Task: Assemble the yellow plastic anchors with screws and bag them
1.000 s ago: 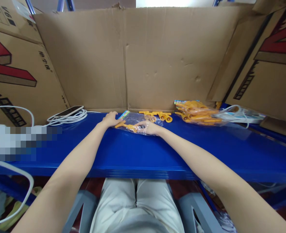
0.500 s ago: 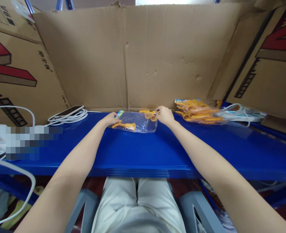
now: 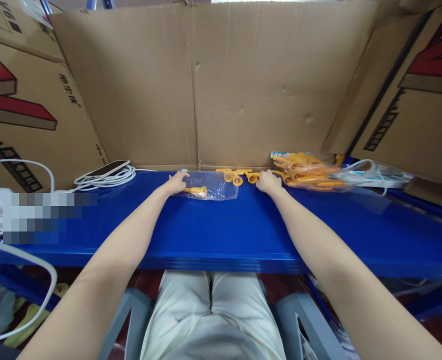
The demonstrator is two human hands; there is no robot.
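A clear plastic bag (image 3: pixel 215 187) lies on the blue table (image 3: pixel 221 230) with one orange toy trumpet (image 3: pixel 195 190) inside it. My left hand (image 3: pixel 175 183) grips the bag's left end, fingers closed on it. Just behind the bag lie a few loose orange trumpets (image 3: pixel 238 176). My right hand (image 3: pixel 268 182) rests at their right end, fingers curled on one of them. A pile of filled bags of orange trumpets (image 3: pixel 307 171) sits right of that hand.
Cardboard walls (image 3: pixel 190 90) close off the back and both sides. A phone (image 3: pixel 106 169) lies on coiled white cable (image 3: pixel 106 180) at the left. More white cable and a power strip (image 3: pixel 374 176) lie at the right. My legs show below the table edge.
My right hand left the bag, reached back to the loose trumpets, then shifted right along them. The bag slid slightly back and flattened. My left hand stayed on the bag.
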